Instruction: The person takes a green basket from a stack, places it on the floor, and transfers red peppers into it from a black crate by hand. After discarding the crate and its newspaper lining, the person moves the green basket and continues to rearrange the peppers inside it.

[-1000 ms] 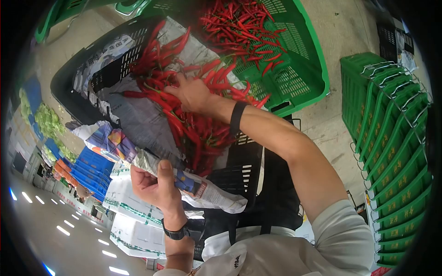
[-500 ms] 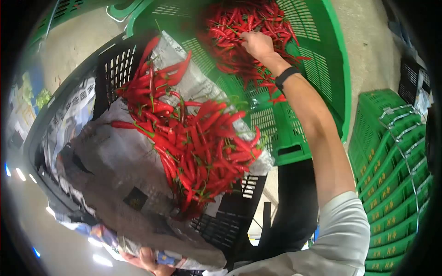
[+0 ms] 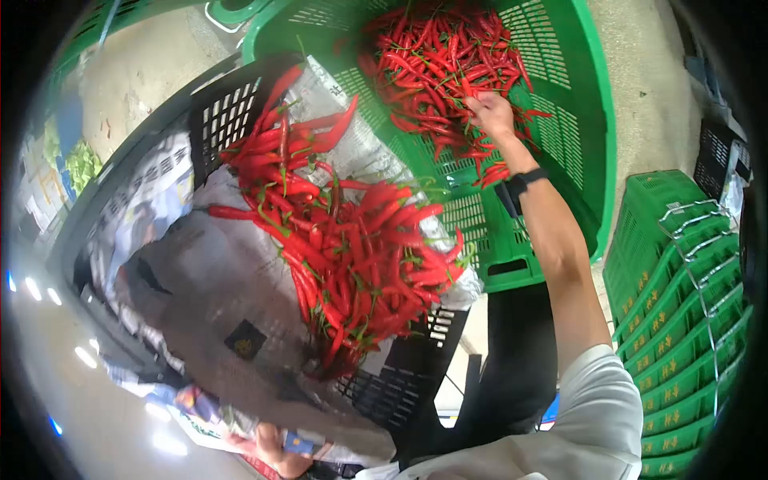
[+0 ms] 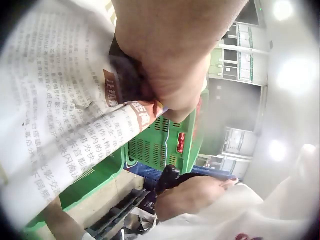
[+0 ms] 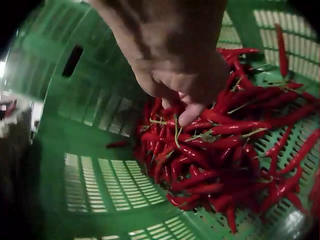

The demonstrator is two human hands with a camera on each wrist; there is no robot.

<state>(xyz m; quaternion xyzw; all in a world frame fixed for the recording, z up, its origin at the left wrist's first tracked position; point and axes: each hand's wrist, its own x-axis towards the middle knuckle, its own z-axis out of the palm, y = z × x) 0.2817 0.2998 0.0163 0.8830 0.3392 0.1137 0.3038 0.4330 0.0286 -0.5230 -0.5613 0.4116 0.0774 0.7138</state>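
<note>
My right hand reaches into the green basket, among a pile of red chili peppers. In the right wrist view, the curled thumb and fingers of that hand pinch at a red chili near its green stem. My left hand grips the folded newspaper at the near rim of the black crate, thumb on top. The left wrist view has this hand against the printed sheet. More red chilies lie heaped on the newspaper lining inside the black crate.
Nested green crates with metal handles stand at the right. A black crate sits behind them on the floor. Leafy green vegetables show at the far left. The black crate's slatted side borders the green basket.
My right hand has gone from the chilies in the black crate over to those in the green basket, lately shifting lower and right there. My left hand keeps its hold on the newspaper.
</note>
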